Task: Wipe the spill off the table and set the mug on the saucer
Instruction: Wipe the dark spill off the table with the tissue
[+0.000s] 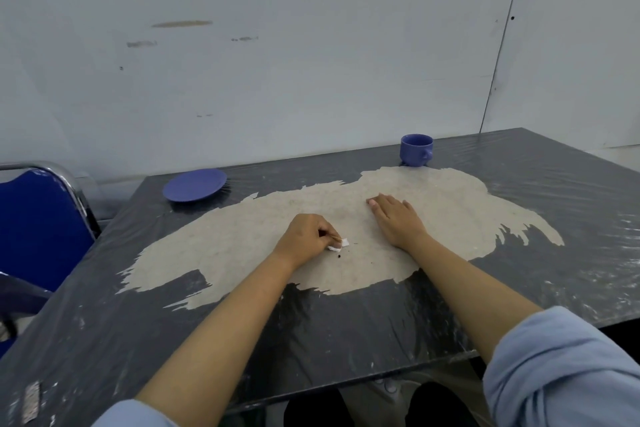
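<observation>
- Spreading across most of the view, the dark worktop [346, 329] carries a wide pale worn patch [263, 225] on which both hands rest.
- Standing off beyond the left fingers' outer side, a blue chair [38, 225] with a chrome frame sits by the worktop's edge.
- Light blue sleeves [568, 371] are pushed up both forearms, well back from the fingers.
- The right hand [398, 218] lies flat, palm down on the pale patch, its fingers [379, 201] stretched out together and gripping nothing.
- The left hand [304, 237] is curled closed, its fingers [329, 236] pinching a small white wad of tissue [337, 244] against the worktop.
- The blue saucer [195, 184] lies bare, far ahead of the left fingers and out to their left.
- The blue mug [416, 150] stands upright, handle turned right, well ahead of the right fingers and slightly to their right, at the far rim of the pale patch; it is well apart from the saucer.
- A few dark specks of spill [339, 256] sit just beside the tissue, on the near side of the left fingers.
</observation>
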Available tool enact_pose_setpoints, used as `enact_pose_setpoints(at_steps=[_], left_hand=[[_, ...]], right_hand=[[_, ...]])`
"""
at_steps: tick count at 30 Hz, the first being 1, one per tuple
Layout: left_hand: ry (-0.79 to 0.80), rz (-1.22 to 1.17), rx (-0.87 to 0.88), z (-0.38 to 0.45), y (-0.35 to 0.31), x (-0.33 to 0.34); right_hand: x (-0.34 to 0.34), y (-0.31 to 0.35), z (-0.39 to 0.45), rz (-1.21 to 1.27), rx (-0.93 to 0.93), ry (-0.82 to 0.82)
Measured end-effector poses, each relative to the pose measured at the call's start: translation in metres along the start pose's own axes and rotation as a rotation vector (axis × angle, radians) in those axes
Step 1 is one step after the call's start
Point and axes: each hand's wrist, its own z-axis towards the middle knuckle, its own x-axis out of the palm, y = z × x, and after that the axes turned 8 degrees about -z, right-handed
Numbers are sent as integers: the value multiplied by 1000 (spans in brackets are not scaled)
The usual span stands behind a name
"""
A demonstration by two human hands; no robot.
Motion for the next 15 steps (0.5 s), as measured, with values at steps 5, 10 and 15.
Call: enact_pose_setpoints(at_steps=[5, 10, 15], left_hand=[[-248, -103, -126, -3, 18, -7], [-436, -226, -198, 4, 31, -26], [-465, -209, -269, 19, 43, -33]], right_hand=[[0, 0, -1, -6, 0, -4], [0, 1, 1, -4, -6, -28], [2, -1, 1, -2, -16, -24]])
